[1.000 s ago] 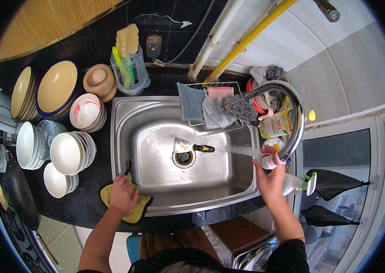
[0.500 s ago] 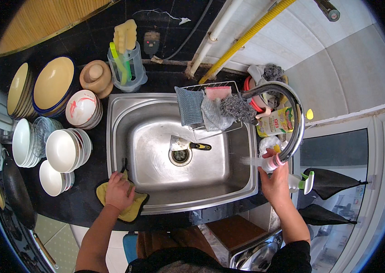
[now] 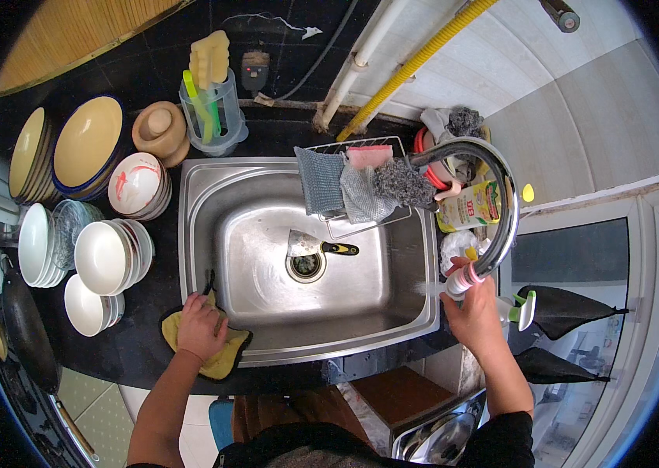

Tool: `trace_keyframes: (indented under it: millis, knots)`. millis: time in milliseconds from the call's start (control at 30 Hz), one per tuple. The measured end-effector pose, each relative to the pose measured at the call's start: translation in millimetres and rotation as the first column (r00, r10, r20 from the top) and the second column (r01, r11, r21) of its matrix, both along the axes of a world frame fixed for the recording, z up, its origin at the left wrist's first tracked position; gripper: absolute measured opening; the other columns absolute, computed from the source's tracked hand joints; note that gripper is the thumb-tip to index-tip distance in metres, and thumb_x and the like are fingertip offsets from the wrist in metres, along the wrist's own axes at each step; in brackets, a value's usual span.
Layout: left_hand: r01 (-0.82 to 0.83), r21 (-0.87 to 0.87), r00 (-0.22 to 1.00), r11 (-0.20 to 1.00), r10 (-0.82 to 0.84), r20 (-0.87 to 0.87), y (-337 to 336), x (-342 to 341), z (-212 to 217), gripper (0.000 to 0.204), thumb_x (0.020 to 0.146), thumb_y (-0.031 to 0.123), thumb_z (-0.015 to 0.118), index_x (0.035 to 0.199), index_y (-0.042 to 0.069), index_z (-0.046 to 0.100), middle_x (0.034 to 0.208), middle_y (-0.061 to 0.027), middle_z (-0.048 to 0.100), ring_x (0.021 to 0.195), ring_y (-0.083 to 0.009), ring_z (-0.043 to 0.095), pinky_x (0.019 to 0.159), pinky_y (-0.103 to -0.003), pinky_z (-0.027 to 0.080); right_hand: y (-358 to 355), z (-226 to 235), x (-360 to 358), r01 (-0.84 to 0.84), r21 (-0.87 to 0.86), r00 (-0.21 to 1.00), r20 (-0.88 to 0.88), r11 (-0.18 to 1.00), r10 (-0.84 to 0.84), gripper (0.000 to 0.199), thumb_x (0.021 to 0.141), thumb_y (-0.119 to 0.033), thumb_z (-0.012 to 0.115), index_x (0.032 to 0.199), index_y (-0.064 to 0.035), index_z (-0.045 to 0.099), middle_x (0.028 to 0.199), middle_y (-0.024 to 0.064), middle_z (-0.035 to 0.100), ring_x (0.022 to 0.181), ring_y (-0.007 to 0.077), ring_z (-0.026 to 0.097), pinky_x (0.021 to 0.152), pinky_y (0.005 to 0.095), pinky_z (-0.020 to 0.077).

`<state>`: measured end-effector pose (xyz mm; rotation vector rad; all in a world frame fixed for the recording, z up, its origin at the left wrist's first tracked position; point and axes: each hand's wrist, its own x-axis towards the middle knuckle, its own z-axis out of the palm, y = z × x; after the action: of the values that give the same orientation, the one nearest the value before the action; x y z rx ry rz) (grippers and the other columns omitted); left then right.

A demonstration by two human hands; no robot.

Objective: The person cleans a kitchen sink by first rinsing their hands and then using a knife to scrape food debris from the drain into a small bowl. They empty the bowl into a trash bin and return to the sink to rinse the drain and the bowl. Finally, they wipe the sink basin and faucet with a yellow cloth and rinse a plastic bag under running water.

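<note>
My left hand [image 3: 202,329] is closed on a yellow cloth [image 3: 228,357] with a dark border, pressed at the front left corner of the steel sink [image 3: 290,335]. At the sink's right side, my right hand [image 3: 473,316] has its fingers wrapped round the pink-and-white spray head [image 3: 463,279] of the curved chrome faucet [image 3: 510,210]. Water sprays from it leftward into the basin. Inside the sink, a scraper [image 3: 303,243] with a black and yellow handle lies beside the drain [image 3: 306,267], its blade partly over the rim.
A wire rack [image 3: 360,228] with scrubbing cloths and steel wool [image 3: 403,183] hangs over the sink's back right. Stacked white bowls [image 3: 103,257] and cream plates [image 3: 89,144] crowd the left counter. A spray bottle [image 3: 524,310] stands right of my right hand.
The whole view has shifted very slightly to the left. Both hands keep their places on the cloth and the spray head, and water still runs.
</note>
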<state>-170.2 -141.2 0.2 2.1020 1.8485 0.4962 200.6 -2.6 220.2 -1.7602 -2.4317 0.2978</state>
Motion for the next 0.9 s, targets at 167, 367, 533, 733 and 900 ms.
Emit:
trace_keyframes:
  millis: [167, 367, 533, 733, 900]
  knots:
    - [0.004, 0.008, 1.000, 1.000, -0.004, 0.016, 0, 0, 0, 0.016, 0.066, 0.015, 0.061, 0.066, -0.001, 0.059, 0.075, -0.0141, 0.058, 0.097, -0.0315, 0.049, 0.099, -0.045, 0.029, 2, -8, 4, -0.009, 0.056, 1.000, -0.018, 0.998, 0.010, 0.046, 0.063, 0.005, 0.065, 0.104, -0.0032, 0.046, 0.101, 0.0149, 0.054, 0.098, 0.0351, 0.050, 0.087, 0.0413, 0.0382]
    - [0.015, 0.003, 1.000, 1.000, -0.015, 0.008, 2, 0, 2, 0.016, 0.066, 0.016, 0.062, 0.066, 0.000, 0.059, 0.076, -0.0134, 0.059, 0.096, -0.0309, 0.049, 0.099, -0.044, 0.030, 0, -7, 3, -0.018, 0.060, 1.000, -0.004, 0.998, 0.019, 0.045, 0.063, 0.004, 0.065, 0.103, -0.0032, 0.047, 0.099, 0.0151, 0.053, 0.096, 0.0350, 0.050, 0.085, 0.0406, 0.0390]
    - [0.002, 0.013, 1.000, 1.000, -0.002, 0.011, 1, 0, 0, 0.016, 0.066, 0.016, 0.062, 0.066, 0.001, 0.059, 0.076, -0.0130, 0.059, 0.096, -0.0301, 0.050, 0.099, -0.044, 0.030, 1, 6, 0, -0.019, -0.044, 1.000, 0.010, 0.999, 0.019, 0.041, 0.061, 0.003, 0.066, 0.098, -0.0035, 0.048, 0.096, 0.0154, 0.053, 0.091, 0.0352, 0.050, 0.082, 0.0393, 0.0398]
    - [0.000, 0.002, 1.000, 1.000, 0.000, 0.015, 1, 0, 2, 0.016, 0.067, 0.016, 0.062, 0.065, 0.001, 0.058, 0.076, -0.0133, 0.059, 0.096, -0.0303, 0.050, 0.099, -0.044, 0.030, 3, 8, 4, -0.021, -0.127, 1.000, -0.022, 0.992, 0.018, 0.040, 0.061, 0.001, 0.065, 0.097, -0.0032, 0.048, 0.095, 0.0170, 0.052, 0.090, 0.0367, 0.050, 0.081, 0.0412, 0.0401]
    - [0.008, -0.005, 1.000, 1.000, -0.008, 0.004, 1, -1, 1, 0.017, 0.067, 0.017, 0.061, 0.066, 0.000, 0.059, 0.077, -0.0138, 0.059, 0.097, -0.0306, 0.050, 0.099, -0.044, 0.030, 4, 13, 4, -0.010, -0.169, 1.000, 0.026, 0.986, 0.015, 0.050, 0.061, -0.001, 0.065, 0.107, -0.0027, 0.046, 0.099, 0.0204, 0.052, 0.095, 0.0395, 0.049, 0.084, 0.0440, 0.0388]
